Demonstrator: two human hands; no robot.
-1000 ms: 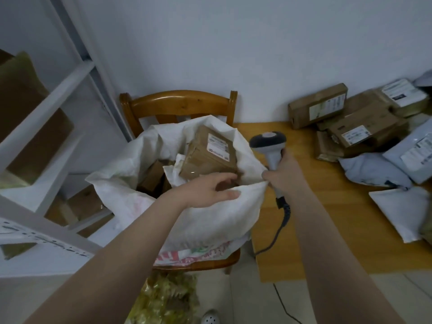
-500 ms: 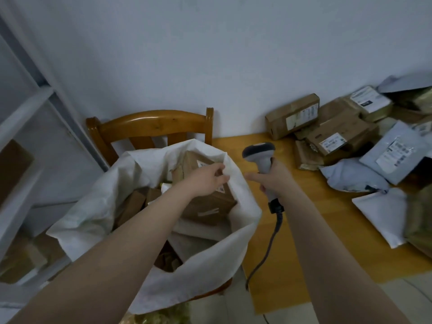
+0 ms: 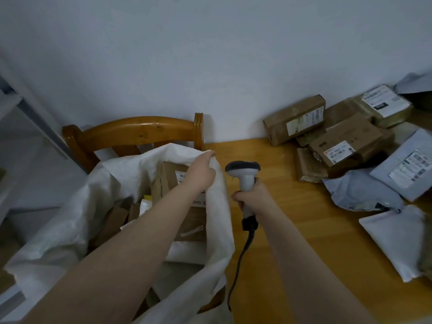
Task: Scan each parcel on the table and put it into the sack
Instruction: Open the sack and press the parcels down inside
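Observation:
A white woven sack (image 3: 70,218) stands open on a wooden chair (image 3: 131,134) left of the table. Inside it lies a labelled cardboard box (image 3: 191,228) among other brown parcels. My left hand (image 3: 202,170) reaches over the sack's mouth and its fingers pinch the far right rim. My right hand (image 3: 251,198) grips the handle of a grey barcode scanner (image 3: 243,170), held upright just above the table's left edge. Several brown boxes (image 3: 294,119) and grey mailer bags (image 3: 406,167) are heaped at the table's far right.
The wooden table (image 3: 292,242) runs from the sack to the right. The scanner's black cable (image 3: 238,265) hangs down between sack and table. A white shelf frame (image 3: 14,108) stands at the far left; a plain wall is behind.
My left hand has moved from the sack's near rim, across the box, to the far right rim. The view has swung right and down. The scanner hand has stayed about where it was.

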